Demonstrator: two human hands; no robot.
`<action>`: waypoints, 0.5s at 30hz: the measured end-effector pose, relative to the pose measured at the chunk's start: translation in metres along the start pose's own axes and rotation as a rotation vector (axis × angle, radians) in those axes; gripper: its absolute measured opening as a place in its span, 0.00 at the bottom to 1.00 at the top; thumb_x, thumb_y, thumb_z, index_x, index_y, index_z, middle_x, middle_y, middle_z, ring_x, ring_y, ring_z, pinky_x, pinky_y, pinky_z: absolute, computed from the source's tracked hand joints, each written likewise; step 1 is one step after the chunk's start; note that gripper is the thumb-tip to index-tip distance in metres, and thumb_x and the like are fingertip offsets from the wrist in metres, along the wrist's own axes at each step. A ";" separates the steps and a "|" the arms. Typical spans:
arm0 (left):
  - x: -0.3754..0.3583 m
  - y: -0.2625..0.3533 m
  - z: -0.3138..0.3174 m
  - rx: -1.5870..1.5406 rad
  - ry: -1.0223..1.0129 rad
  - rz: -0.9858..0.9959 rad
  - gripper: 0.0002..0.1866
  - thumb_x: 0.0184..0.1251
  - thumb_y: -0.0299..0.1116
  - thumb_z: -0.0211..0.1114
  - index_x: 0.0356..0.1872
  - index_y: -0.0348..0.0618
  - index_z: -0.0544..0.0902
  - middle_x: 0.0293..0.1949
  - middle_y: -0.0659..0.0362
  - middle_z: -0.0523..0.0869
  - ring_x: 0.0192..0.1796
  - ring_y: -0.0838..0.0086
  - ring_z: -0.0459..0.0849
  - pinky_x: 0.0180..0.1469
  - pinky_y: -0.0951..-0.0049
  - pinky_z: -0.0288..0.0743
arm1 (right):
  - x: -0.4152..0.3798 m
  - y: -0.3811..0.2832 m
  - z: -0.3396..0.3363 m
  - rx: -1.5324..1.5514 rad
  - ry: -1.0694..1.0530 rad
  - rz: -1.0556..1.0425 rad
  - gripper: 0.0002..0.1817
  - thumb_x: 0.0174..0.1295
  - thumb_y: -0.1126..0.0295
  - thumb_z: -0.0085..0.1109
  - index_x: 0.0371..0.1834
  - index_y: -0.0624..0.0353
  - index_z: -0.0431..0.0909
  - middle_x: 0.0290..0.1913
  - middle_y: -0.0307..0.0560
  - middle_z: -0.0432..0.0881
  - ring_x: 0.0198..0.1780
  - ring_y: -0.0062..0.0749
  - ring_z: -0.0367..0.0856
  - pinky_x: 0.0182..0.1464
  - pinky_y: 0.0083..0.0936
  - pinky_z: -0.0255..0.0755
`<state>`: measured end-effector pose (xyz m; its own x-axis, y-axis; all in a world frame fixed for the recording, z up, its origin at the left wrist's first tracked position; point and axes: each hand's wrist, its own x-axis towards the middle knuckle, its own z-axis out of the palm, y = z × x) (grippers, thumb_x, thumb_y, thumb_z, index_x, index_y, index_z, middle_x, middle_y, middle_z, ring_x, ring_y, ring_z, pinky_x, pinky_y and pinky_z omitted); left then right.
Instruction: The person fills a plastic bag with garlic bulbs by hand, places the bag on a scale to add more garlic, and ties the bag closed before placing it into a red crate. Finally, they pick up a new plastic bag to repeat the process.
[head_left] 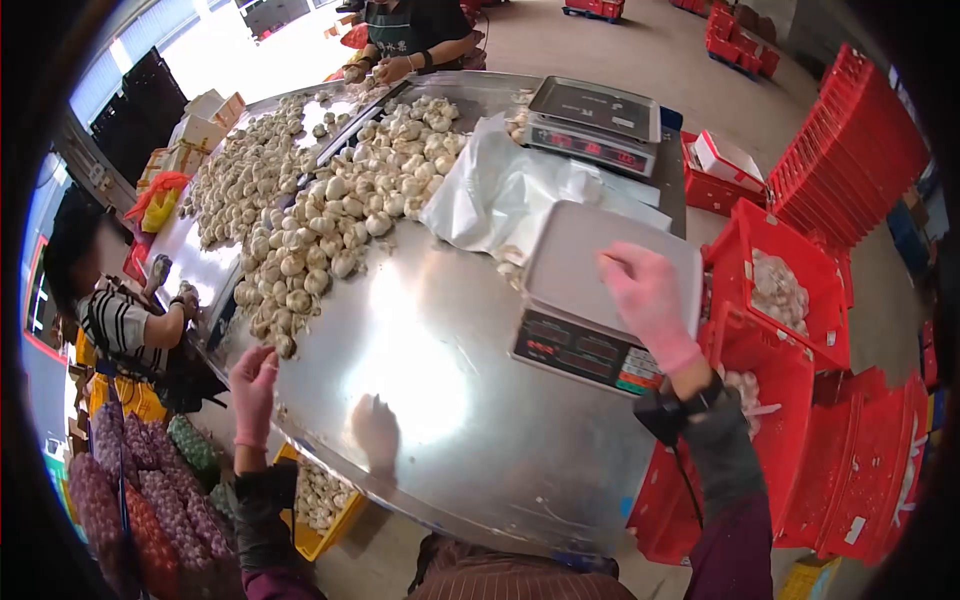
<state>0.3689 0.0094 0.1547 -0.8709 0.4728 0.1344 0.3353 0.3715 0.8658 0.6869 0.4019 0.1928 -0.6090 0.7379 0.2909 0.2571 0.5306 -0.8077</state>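
My right hand, in a pink glove, is over the grey plate of a digital scale, with its fingers curled together. Whatever those fingers may hold is hidden. At the near edge of a heap of garlic bulbs is my left hand, also gloved in pink. Its fingers are pressed together at the tips, and I cannot make out anything between them. White plastic bags lie behind the scale, beside the heap.
A second scale stands at the table's far end. Red crates, some with garlic, line the right side. A yellow crate of garlic sits below the left edge. Co-workers handle garlic at the left and far side. Filled mesh sacks stand lower left.
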 end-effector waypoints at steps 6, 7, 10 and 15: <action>0.131 -0.067 0.043 -0.038 -0.235 0.020 0.07 0.62 0.23 0.61 0.40 0.33 0.81 0.40 0.59 0.79 0.37 0.78 0.81 0.39 0.79 0.76 | 0.221 0.223 0.261 -0.433 -0.184 0.114 0.12 0.61 0.67 0.53 0.43 0.60 0.81 0.30 0.47 0.82 0.34 0.35 0.82 0.38 0.28 0.75; 0.153 -0.061 0.047 -0.032 -0.286 0.013 0.07 0.61 0.23 0.62 0.40 0.34 0.81 0.40 0.58 0.80 0.39 0.76 0.82 0.40 0.78 0.76 | 0.255 0.243 0.283 -0.591 -0.349 0.068 0.14 0.62 0.66 0.53 0.47 0.60 0.81 0.31 0.46 0.83 0.33 0.35 0.81 0.37 0.30 0.75; 0.213 -0.035 0.077 0.061 -0.394 0.192 0.12 0.57 0.28 0.65 0.42 0.38 0.81 0.41 0.54 0.81 0.44 0.64 0.82 0.45 0.70 0.76 | 0.269 0.177 0.292 0.534 -0.129 0.780 0.16 0.61 0.66 0.55 0.50 0.61 0.79 0.33 0.45 0.82 0.33 0.36 0.81 0.37 0.33 0.76; 0.283 -0.019 0.228 -0.094 -0.336 0.516 0.20 0.55 0.29 0.66 0.52 0.44 0.79 0.52 0.50 0.76 0.52 0.56 0.77 0.53 0.65 0.74 | 0.249 0.116 0.326 -0.250 0.086 0.321 0.21 0.53 0.64 0.64 0.47 0.66 0.78 0.37 0.57 0.84 0.41 0.49 0.84 0.46 0.35 0.76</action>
<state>0.1976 0.3184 0.0661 -0.4392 0.8040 0.4009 0.6361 -0.0369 0.7707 0.3202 0.5113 0.0041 -0.4058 0.9091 0.0946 0.6049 0.3447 -0.7178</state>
